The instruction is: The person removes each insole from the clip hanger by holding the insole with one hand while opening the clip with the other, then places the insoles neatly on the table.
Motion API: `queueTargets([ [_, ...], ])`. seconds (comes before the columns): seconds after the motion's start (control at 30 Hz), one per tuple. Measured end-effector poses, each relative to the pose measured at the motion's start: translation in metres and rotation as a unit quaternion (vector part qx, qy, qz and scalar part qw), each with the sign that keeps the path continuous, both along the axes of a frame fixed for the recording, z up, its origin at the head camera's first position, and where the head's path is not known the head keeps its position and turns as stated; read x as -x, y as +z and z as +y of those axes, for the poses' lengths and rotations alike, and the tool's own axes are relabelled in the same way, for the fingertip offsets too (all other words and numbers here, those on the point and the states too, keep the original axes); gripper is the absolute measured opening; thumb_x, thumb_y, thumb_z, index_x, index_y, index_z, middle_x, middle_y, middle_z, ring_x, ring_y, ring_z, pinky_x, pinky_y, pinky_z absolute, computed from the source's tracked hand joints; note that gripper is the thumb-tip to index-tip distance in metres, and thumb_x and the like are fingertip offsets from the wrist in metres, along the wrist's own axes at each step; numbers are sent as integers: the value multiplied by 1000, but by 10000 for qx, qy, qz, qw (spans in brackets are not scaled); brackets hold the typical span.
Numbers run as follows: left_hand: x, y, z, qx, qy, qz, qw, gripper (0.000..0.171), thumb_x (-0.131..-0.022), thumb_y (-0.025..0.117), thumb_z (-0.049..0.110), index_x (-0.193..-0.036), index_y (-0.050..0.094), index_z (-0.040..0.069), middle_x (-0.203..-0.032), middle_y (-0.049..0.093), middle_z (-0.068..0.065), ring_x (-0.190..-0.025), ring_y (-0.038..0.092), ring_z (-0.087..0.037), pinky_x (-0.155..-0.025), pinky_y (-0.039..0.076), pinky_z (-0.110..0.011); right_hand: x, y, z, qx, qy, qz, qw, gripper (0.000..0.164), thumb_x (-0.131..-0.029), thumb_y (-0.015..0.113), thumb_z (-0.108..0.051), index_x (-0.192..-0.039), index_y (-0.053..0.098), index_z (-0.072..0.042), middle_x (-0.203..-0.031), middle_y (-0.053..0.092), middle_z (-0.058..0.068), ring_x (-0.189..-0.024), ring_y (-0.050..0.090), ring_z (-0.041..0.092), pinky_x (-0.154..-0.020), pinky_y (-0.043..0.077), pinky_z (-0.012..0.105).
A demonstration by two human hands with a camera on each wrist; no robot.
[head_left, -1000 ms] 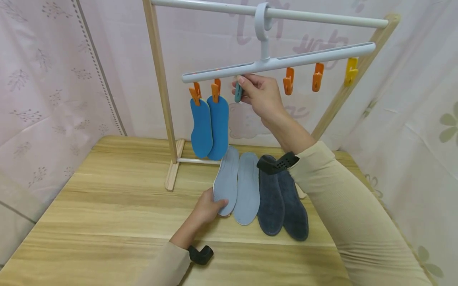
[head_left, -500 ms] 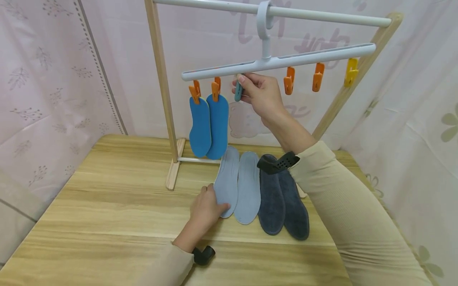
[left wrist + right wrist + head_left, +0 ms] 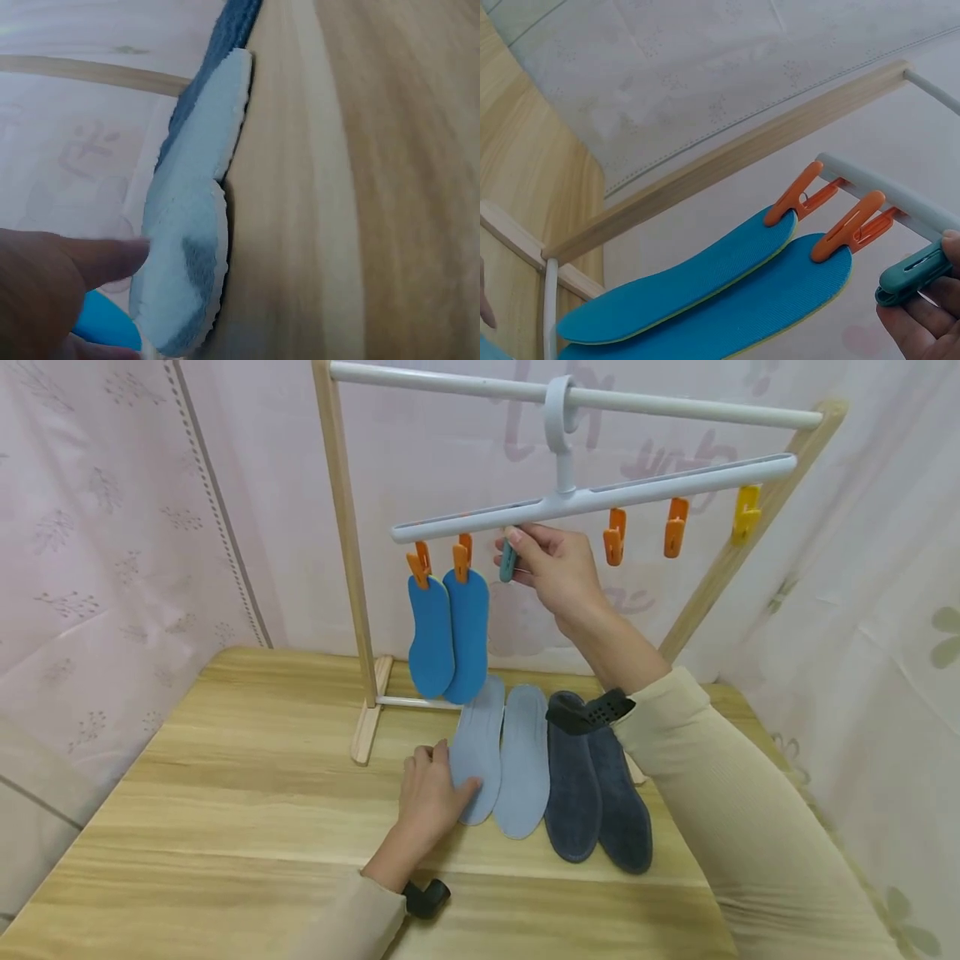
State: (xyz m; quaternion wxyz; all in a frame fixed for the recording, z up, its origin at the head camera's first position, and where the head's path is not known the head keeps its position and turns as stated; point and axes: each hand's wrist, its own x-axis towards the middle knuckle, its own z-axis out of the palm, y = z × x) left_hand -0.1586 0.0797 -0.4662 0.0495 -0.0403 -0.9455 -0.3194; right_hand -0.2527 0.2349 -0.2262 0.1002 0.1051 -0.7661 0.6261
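My right hand (image 3: 566, 572) pinches a teal clothespin (image 3: 913, 271) under the white clip hanger (image 3: 592, 500), thumb on one lever. Left of it, two blue insoles (image 3: 431, 639) hang from orange clothespins (image 3: 849, 226). Down at the tabletop, my left hand (image 3: 431, 789) rests beside the leftmost pale grey insole (image 3: 477, 764), its thumb straight over the lower end. That insole lies flat, its far end behind a hanging blue one. A second pale grey insole (image 3: 522, 764) lies alongside, followed by a dark grey pair (image 3: 573, 802), partly covered by the right wrist camera.
The hanger hooks onto the white top rail (image 3: 690, 407) of a wooden-legged rack (image 3: 345, 527) and tilts, left end lower. Two orange clothespins (image 3: 676, 527) and a yellow one (image 3: 746, 512) hang unloaded on its right. A printed curtain (image 3: 127, 527) surrounds the wooden table (image 3: 225, 793).
The left hand has loosened its grip on the leftmost pale grey insole, whose raised near end has settled flat. The right hand keeps its pinch on the teal clothespin. The head view shifted slightly.
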Motion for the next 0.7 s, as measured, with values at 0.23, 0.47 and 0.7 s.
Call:
queueTargets([
  [0.23, 16, 15, 2, -1440, -525, 575, 9865, 55, -89, 68, 26, -135, 49, 4, -126, 55, -14, -115, 53, -32, -93, 48, -43, 1, -1, 1, -153, 79, 281, 9995, 40, -96, 56, -29, -129, 60, -8, -115, 67, 14, -105, 67, 23, -92, 53, 34],
  [0.47, 39, 36, 7, -1717, -994, 672, 9778, 63, -91, 66, 30, -143, 38, 7, -143, 42, -12, -131, 44, -30, -104, 43, -44, 2, -3, -1, -119, 174, 331, 9992, 42, -96, 55, -30, -129, 59, -5, -119, 65, 18, -104, 68, 21, -92, 53, 34],
  [0.7, 49, 46, 18, -1061, -620, 792, 9893, 83, -91, 64, 38, -152, 17, 6, -155, 24, -17, -142, 30, -32, -111, 36, -45, -2, -2, 3, -221, 114, 377, 9990, 39, -97, 55, -31, -125, 62, -5, -112, 69, 12, -103, 68, 21, -92, 53, 33],
])
